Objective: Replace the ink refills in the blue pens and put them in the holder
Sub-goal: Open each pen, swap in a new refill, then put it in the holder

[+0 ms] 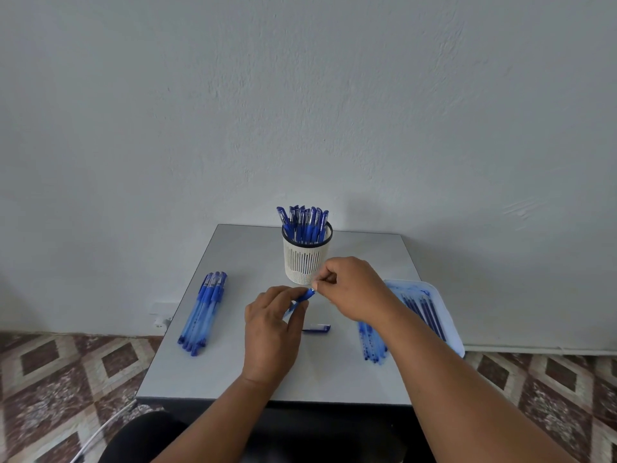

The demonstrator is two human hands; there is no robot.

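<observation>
My left hand (270,325) grips a blue pen (304,296) over the middle of the grey table (233,372), its grip end pointing up and right. My right hand (350,289) pinches the tip end of that pen between thumb and forefinger. A loose blue pen cap (317,327) lies on the table just below the hands. Behind them stands the cream slotted holder (305,262), holding several capped blue pens (303,222). A row of several blue pens (203,312) lies at the table's left.
Several pale refills (372,344) lie at the table's right, partly under my right forearm. A white tray (444,312) with ink stains holds several dark refills (424,309) and overhangs the right edge. A white wall rises behind; patterned floor tiles surround the table.
</observation>
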